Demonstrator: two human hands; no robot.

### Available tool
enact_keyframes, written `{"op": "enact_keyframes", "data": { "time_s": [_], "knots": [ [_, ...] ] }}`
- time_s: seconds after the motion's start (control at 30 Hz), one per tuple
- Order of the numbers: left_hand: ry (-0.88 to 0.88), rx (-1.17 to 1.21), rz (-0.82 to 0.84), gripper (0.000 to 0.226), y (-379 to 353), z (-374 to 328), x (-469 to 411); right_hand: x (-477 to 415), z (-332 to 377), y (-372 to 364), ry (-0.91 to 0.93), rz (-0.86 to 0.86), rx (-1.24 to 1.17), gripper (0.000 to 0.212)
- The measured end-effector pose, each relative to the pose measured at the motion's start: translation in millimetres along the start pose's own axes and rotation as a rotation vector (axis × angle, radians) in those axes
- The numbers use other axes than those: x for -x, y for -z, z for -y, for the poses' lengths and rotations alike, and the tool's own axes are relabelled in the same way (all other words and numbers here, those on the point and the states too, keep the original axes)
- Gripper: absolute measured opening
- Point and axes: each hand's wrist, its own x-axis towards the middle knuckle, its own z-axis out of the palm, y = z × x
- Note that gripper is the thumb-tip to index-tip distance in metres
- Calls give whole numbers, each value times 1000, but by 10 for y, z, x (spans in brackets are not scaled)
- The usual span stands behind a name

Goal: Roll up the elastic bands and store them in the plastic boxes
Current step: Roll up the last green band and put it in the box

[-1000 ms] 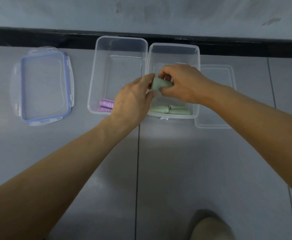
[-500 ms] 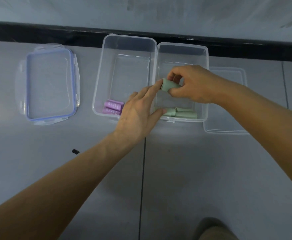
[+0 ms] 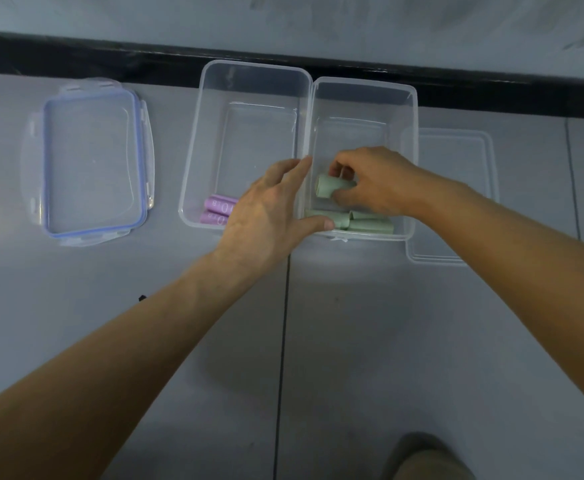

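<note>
Two clear plastic boxes stand side by side on the grey floor. The left box (image 3: 210, 98) holds two rolled purple bands (image 3: 218, 210) at its near end. Rolled green bands (image 3: 366, 224) lie along the near wall of the right box (image 3: 409, 109). My right hand (image 3: 370, 185) reaches into the right box and pinches one more rolled green band (image 3: 328, 186) just above those. My left hand (image 3: 269, 216) is spread with fingers apart over the near corner where the two boxes meet, its thumb at the right box's near wall, holding nothing.
A blue-rimmed lid (image 3: 89, 161) lies flat to the left of the boxes. A clear lid (image 3: 456, 202) lies to the right, partly under the right box. A black skirting strip (image 3: 110, 60) runs along the wall behind. My foot (image 3: 425, 459) shows at the bottom.
My right hand has lowered the green roll down into the right box. My left hand let go of the roll and dropped to the boxes' near corner, fingers spread.
</note>
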Motion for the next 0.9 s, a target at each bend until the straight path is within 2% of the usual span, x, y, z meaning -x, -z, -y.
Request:
{"op": "enact_keyframes", "data": {
  "time_s": [0.13, 0.5, 0.7, 0.9],
  "knots": [
    [-24, -45, 7, 93, 19, 27, -7, -63, 13, -75, 0, 43, -11, 30],
    [-55, -127, 22, 97, 55, 79, 11, -74, -33, -171, -102, 61, -225, 27],
    [-31, -147, 23, 97, 58, 67, 14, -65, -45, -129, -192, 163, -487, 24],
    [-26, -145, 19, 95, 59, 65, 24, -48, -71, -154, -194, 59, -390, 36]
  ]
}}
